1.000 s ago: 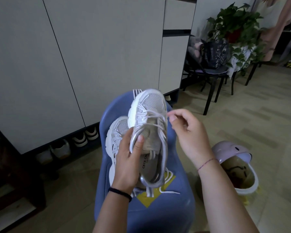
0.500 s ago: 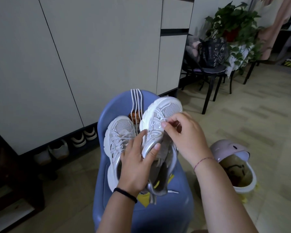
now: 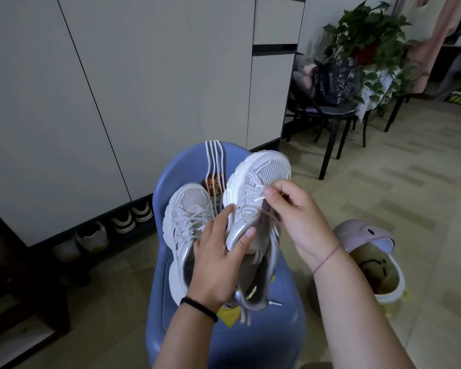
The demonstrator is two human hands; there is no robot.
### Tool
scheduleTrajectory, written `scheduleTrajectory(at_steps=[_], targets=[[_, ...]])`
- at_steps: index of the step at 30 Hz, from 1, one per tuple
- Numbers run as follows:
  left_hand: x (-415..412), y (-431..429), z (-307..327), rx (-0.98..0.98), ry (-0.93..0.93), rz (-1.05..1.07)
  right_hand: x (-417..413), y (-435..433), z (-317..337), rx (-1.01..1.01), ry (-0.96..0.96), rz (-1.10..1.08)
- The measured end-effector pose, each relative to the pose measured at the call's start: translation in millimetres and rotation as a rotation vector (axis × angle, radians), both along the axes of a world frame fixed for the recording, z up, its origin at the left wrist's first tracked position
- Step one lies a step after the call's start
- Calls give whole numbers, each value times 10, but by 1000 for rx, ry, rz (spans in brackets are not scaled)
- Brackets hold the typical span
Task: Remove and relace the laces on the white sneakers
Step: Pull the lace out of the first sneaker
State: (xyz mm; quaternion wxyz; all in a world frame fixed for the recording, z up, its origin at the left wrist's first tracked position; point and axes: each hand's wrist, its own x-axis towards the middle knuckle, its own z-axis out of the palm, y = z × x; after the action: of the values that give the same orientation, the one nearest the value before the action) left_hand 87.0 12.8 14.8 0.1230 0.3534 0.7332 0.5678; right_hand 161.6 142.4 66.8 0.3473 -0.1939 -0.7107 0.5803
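Two white mesh sneakers are over a blue plastic stool (image 3: 266, 339). The left sneaker (image 3: 188, 209) lies on the seat, laced. My left hand (image 3: 218, 259) grips the side of the right sneaker (image 3: 261, 177), which is tilted with its toe pointing away and up. My right hand (image 3: 296, 217) pinches a white lace (image 3: 258, 199) at the sneaker's lower eyelets. Several loose white laces (image 3: 213, 161) hang over the stool's back edge.
A cabinet wall (image 3: 117, 89) stands behind the stool, with shoes (image 3: 123, 222) stored beneath it. A pink-lidded bin (image 3: 370, 259) sits on the floor to the right. A black chair (image 3: 333, 113) with a bag and a potted plant (image 3: 367, 35) stand farther back.
The held sneaker has come down and tilted to the right, its toe now over the stool's back edge. My right hand moved onto the lace and pinches it.
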Motion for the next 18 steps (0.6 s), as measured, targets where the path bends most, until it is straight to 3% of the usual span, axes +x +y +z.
scheduleTrajectory(at_steps=[5,7,9,14,18], targets=[[13,8,36,86,-111,-39,35,42,69,-747,499,66],[24,4,45,99,-116,-41,34,52,87,-855,541,43],[32,-3,44,98,-113,-35,61,43,122,-731,432,-12],[11,-18,-9,8,12,3,126,-50,180,49,-145,-214],[13,-20,10,-62,88,4,165,-152,275,344,-423,-329]])
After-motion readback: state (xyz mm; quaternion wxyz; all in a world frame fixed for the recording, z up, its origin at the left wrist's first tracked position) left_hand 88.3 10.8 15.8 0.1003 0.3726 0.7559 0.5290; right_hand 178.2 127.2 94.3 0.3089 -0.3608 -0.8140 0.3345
